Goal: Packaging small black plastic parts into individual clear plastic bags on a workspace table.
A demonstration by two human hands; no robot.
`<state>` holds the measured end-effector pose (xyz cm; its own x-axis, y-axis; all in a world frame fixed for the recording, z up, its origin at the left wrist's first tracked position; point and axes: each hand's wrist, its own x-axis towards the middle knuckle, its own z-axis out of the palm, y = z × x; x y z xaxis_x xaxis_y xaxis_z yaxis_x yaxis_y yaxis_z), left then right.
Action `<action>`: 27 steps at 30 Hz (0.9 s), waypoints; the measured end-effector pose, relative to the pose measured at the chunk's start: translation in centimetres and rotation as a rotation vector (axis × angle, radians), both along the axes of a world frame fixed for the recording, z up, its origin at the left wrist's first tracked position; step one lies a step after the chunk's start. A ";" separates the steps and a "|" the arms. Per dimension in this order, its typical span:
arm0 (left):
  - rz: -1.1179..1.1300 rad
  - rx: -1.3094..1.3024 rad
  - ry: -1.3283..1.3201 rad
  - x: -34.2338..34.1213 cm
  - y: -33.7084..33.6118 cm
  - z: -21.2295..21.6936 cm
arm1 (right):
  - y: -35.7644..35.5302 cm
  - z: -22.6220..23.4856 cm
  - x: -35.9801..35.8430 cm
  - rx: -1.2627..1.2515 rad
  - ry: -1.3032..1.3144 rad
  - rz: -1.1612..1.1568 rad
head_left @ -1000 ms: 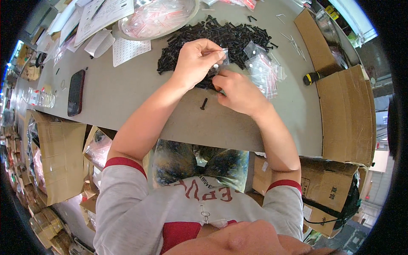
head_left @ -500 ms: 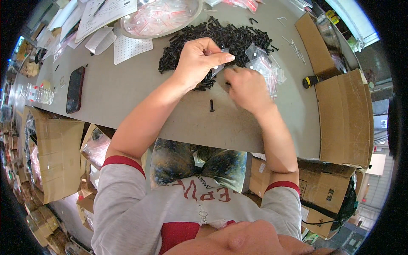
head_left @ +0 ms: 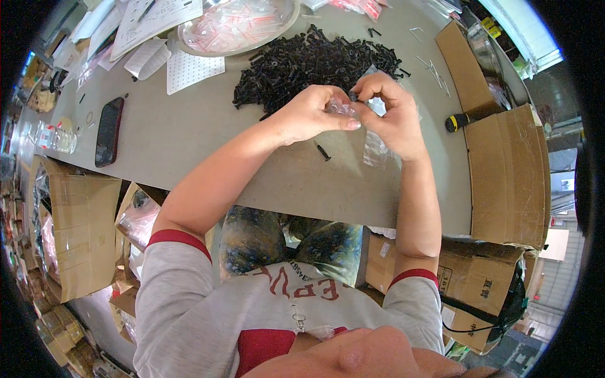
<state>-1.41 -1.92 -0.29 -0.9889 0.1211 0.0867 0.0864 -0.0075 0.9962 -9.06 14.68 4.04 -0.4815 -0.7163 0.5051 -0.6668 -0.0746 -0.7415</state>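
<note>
My left hand (head_left: 310, 114) and my right hand (head_left: 389, 113) meet above the grey table (head_left: 189, 132), just in front of a big pile of black screws (head_left: 309, 60). Together they pinch a small clear plastic bag (head_left: 343, 108); the right fingertips also hold a black screw (head_left: 354, 96) at the bag's mouth. One loose black screw (head_left: 323, 151) lies on the table below the hands. More clear bags (head_left: 377, 148) lie under my right wrist.
A metal bowl (head_left: 242, 31) of filled bags stands behind the pile. A dark phone (head_left: 108, 130) lies at the left, papers (head_left: 189, 66) beyond it. Cardboard boxes (head_left: 504, 170) flank the right; a yellow-and-black tool (head_left: 460, 120) rests there. Boxes (head_left: 75, 233) sit lower left.
Both hands have risen slightly off the table and drawn together over the bag; the right hand now holds a screw at the bag's opening. The lone screw stays put.
</note>
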 end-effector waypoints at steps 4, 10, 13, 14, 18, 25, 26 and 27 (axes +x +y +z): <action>-0.033 -0.039 0.017 0.0 -0.2 -0.3 | -0.5 0.1 0.4 0.031 -0.016 0.030; 0.124 0.031 0.141 0.1 -0.6 0.6 | 0.4 0.5 0.3 0.283 -0.058 -0.227; 0.220 0.279 0.192 0.1 -1.3 0.9 | -0.2 -0.1 1.5 0.552 0.082 -0.064; 0.238 0.280 0.221 0.1 -1.4 1.1 | -0.6 -1.1 1.9 0.611 0.169 -0.013; 0.268 0.389 0.230 0.0 -0.8 1.5 | -1.6 -2.0 2.8 0.626 0.271 0.037; 0.436 0.199 0.380 -0.6 -1.5 1.1 | -4.0 -3.4 4.7 0.351 0.528 0.014; 0.454 0.188 0.352 -0.5 -1.5 1.1 | -4.2 -3.8 4.6 0.325 0.624 -0.024; 0.472 0.177 0.324 -0.5 -1.6 1.1 | -4.2 -3.8 4.7 0.325 0.625 -0.023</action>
